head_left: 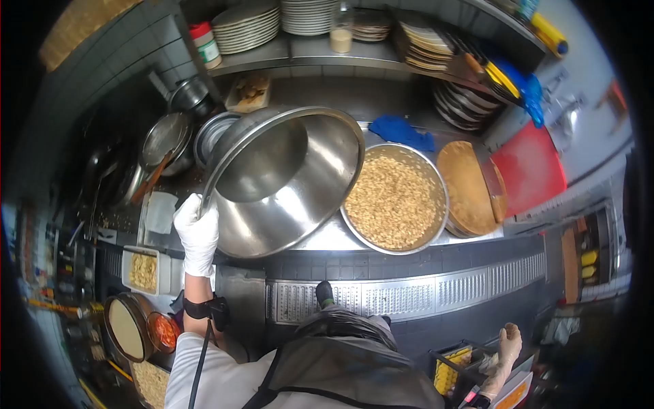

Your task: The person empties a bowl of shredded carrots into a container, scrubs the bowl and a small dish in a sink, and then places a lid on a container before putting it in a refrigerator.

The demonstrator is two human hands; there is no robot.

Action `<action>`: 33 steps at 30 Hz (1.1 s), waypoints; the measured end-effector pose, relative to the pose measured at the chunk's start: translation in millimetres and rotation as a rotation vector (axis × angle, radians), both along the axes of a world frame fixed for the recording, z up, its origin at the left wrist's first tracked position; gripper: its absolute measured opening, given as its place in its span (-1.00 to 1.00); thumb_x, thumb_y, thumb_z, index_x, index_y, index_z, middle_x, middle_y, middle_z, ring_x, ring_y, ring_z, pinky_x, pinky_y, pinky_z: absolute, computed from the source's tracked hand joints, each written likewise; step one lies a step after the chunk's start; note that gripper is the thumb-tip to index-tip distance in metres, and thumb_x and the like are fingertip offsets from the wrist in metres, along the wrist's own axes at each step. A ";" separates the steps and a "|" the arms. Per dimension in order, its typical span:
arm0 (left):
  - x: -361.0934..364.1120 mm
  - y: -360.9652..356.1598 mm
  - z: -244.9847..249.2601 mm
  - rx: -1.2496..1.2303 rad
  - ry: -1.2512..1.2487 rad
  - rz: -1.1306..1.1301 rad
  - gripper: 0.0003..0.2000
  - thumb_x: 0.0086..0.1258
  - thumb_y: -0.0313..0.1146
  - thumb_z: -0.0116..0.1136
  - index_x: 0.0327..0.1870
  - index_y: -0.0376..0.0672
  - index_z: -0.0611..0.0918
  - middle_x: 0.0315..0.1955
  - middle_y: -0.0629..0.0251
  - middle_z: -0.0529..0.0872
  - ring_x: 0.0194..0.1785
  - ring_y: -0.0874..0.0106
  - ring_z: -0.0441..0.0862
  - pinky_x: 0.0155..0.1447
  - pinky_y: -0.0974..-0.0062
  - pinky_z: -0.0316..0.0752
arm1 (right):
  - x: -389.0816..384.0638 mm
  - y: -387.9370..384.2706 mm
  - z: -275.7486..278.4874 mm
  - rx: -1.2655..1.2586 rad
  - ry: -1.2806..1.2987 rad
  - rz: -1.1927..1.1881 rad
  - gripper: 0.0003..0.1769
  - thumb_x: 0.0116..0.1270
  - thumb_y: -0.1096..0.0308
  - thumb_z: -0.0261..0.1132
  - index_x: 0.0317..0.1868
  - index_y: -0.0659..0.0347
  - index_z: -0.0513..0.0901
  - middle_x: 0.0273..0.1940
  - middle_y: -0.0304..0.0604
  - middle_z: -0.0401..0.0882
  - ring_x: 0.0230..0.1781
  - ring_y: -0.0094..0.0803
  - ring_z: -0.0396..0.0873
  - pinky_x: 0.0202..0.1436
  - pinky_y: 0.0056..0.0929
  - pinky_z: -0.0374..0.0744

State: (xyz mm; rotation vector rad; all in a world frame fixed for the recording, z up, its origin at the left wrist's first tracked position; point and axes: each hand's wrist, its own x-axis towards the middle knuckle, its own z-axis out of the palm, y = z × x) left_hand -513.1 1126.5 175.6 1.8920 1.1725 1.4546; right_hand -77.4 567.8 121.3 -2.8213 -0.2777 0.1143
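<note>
My left hand, in a white glove, is closed on the left rim of a large steel bowl. The bowl is tilted, its hollow inside showing and nothing in it. Right of it, a round metal pan holds a heap of small pale-brown chopped pieces. Low at the right, my right hand hangs away from the counter beside a dark crate. Its fingers are curled in, and no object shows in them.
A round wooden board, a red board and a blue cloth lie around the pan. Pots crowd the left. Stacked plates fill the shelf above. A metal floor grate runs below the counter.
</note>
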 end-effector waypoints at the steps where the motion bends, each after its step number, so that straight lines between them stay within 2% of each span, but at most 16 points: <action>1: 6.1 -4.6 3.5 0.149 0.068 -0.017 -0.92 0.13 -0.67 0.09 -0.43 -0.27 0.57 -0.64 0.42 0.41 -0.55 0.61 0.31 -0.45 0.59 0.22 | -7.1 -11.3 -1.0 0.004 0.006 -0.047 -0.71 0.21 0.45 0.30 -0.03 0.26 0.62 -0.12 -0.04 0.69 -0.10 -0.23 0.66 -0.01 -0.34 0.57; 2: 10.6 -11.8 8.8 0.275 0.159 0.001 -0.90 0.04 -0.70 0.08 -0.46 -0.28 0.55 -0.67 0.30 0.36 -0.61 0.48 0.31 -0.48 0.53 0.23 | -13.5 -27.0 -5.8 0.028 -0.018 -0.088 -0.72 0.21 0.44 0.30 -0.04 0.26 0.62 -0.16 -0.04 0.69 -0.15 -0.23 0.67 -0.04 -0.34 0.57; 3: 14.9 -18.2 14.5 0.286 0.159 -0.012 -0.90 0.04 -0.70 0.08 -0.46 -0.28 0.55 -0.67 0.30 0.36 -0.61 0.48 0.31 -0.48 0.53 0.23 | -18.3 -42.8 -9.3 0.039 -0.017 -0.102 -0.72 0.21 0.44 0.30 -0.04 0.26 0.62 -0.16 -0.04 0.69 -0.15 -0.23 0.67 -0.04 -0.34 0.57; 5: 18.0 -35.2 22.3 0.519 0.251 -0.005 -0.87 0.00 -0.71 0.07 -0.46 -0.27 0.55 -0.69 0.26 0.36 -0.64 0.36 0.32 -0.49 0.49 0.24 | -23.1 -79.0 -17.3 0.066 0.021 -0.123 -0.73 0.21 0.43 0.29 -0.06 0.27 0.61 -0.20 -0.04 0.69 -0.19 -0.24 0.67 -0.07 -0.35 0.56; 7: 15.9 -55.6 28.7 0.585 0.284 0.045 -0.86 -0.01 -0.71 0.08 -0.47 -0.25 0.54 -0.69 0.23 0.37 -0.65 0.31 0.34 -0.50 0.47 0.26 | -26.4 -106.4 -20.4 0.069 0.002 -0.087 -0.75 0.21 0.43 0.28 -0.09 0.28 0.61 -0.23 -0.03 0.69 -0.22 -0.25 0.67 -0.09 -0.36 0.56; 9: 9.5 -82.8 34.0 0.678 0.342 0.097 -0.86 -0.01 -0.71 0.09 -0.48 -0.22 0.54 -0.69 0.21 0.38 -0.65 0.27 0.36 -0.50 0.45 0.26 | -30.5 -132.0 -21.5 0.050 0.099 -0.201 -0.76 0.21 0.43 0.27 -0.10 0.28 0.61 -0.25 -0.03 0.69 -0.23 -0.27 0.67 -0.09 -0.36 0.57; 11: 7.4 -119.8 40.6 0.717 0.339 0.143 -0.86 -0.01 -0.70 0.09 -0.51 -0.20 0.51 -0.69 0.19 0.38 -0.65 0.24 0.36 -0.52 0.41 0.25 | -15.0 -180.6 -56.2 0.075 0.066 -0.139 -0.76 0.21 0.43 0.27 -0.10 0.28 0.61 -0.25 -0.03 0.69 -0.23 -0.28 0.67 -0.09 -0.37 0.57; 13: -9.6 -154.4 42.6 0.763 0.453 0.245 -0.86 0.01 -0.70 0.09 -0.54 -0.20 0.47 -0.69 0.17 0.39 -0.66 0.21 0.35 -0.53 0.39 0.24 | -1.6 -208.2 -73.0 0.098 0.037 -0.067 -0.76 0.21 0.43 0.27 -0.10 0.28 0.61 -0.25 -0.02 0.68 -0.23 -0.29 0.67 -0.09 -0.38 0.57; 16: -28.4 -212.6 51.1 0.766 0.516 0.313 -0.85 0.01 -0.71 0.10 -0.55 -0.21 0.47 -0.68 0.15 0.41 -0.65 0.20 0.38 -0.53 0.37 0.24 | 25.8 -221.8 -83.9 0.130 0.087 0.079 -0.74 0.21 0.40 0.27 -0.09 0.28 0.61 -0.21 0.00 0.67 -0.19 -0.17 0.66 -0.04 -0.31 0.57; 18: -35.1 -239.5 58.4 0.850 0.529 0.376 -0.84 0.01 -0.73 0.11 -0.46 -0.22 0.54 -0.64 0.16 0.50 -0.62 0.19 0.46 -0.49 0.36 0.33 | 41.0 -213.2 -83.5 0.125 0.066 0.161 -0.73 0.20 0.39 0.27 -0.09 0.27 0.61 -0.20 0.01 0.66 -0.18 -0.12 0.65 -0.04 -0.28 0.56; 19: -49.1 -249.2 59.9 0.856 0.550 0.329 -0.84 0.04 -0.71 0.11 -0.39 -0.22 0.58 -0.61 0.17 0.55 -0.60 0.20 0.49 -0.46 0.35 0.38 | 48.1 -207.4 -80.3 0.106 0.035 0.221 -0.73 0.20 0.37 0.27 -0.09 0.26 0.61 -0.19 0.02 0.66 -0.16 -0.08 0.64 -0.03 -0.26 0.56; 21: -56.7 -275.9 67.6 0.805 0.606 0.404 -0.85 0.08 -0.71 0.10 -0.39 -0.22 0.59 -0.59 0.15 0.56 -0.60 0.19 0.49 -0.46 0.33 0.37 | 53.5 -181.7 -64.9 0.119 0.022 0.307 -0.72 0.19 0.34 0.27 -0.09 0.25 0.62 -0.17 0.04 0.65 -0.15 -0.05 0.63 -0.04 -0.23 0.55; 23: -61.4 -294.3 69.4 0.709 0.534 0.443 -0.89 0.12 -0.69 0.10 -0.47 -0.25 0.55 -0.67 0.15 0.47 -0.63 0.23 0.44 -0.50 0.36 0.32 | 61.4 -158.7 -62.9 0.129 0.005 0.364 -0.71 0.19 0.32 0.28 -0.09 0.23 0.63 -0.18 0.04 0.65 -0.16 -0.05 0.63 -0.06 -0.22 0.55; 25: -66.2 -303.5 70.8 0.729 0.526 0.451 -0.90 0.13 -0.68 0.12 -0.50 -0.26 0.52 -0.69 0.17 0.43 -0.64 0.25 0.40 -0.51 0.37 0.30 | 58.2 -128.5 -54.2 0.161 -0.010 0.394 -0.71 0.19 0.31 0.28 -0.08 0.21 0.63 -0.17 0.03 0.65 -0.17 -0.08 0.64 -0.07 -0.23 0.56; 29: -67.2 -292.9 62.1 0.825 0.500 0.523 -0.89 0.14 -0.68 0.16 -0.49 -0.27 0.51 -0.69 0.17 0.42 -0.65 0.26 0.39 -0.50 0.37 0.30 | 57.7 -75.9 -61.4 0.279 0.014 0.512 -0.69 0.18 0.33 0.29 -0.05 0.17 0.65 -0.16 -0.04 0.68 -0.21 -0.18 0.66 -0.10 -0.28 0.58; 33: -69.0 -263.4 40.3 0.738 0.455 0.507 -0.92 0.14 -0.68 0.19 -0.41 -0.31 0.56 -0.65 0.15 0.50 -0.62 0.24 0.45 -0.48 0.40 0.34 | 43.2 -10.4 -61.6 0.350 0.082 0.585 -0.70 0.17 0.33 0.30 -0.06 0.18 0.66 -0.16 -0.06 0.68 -0.21 -0.20 0.66 -0.09 -0.31 0.58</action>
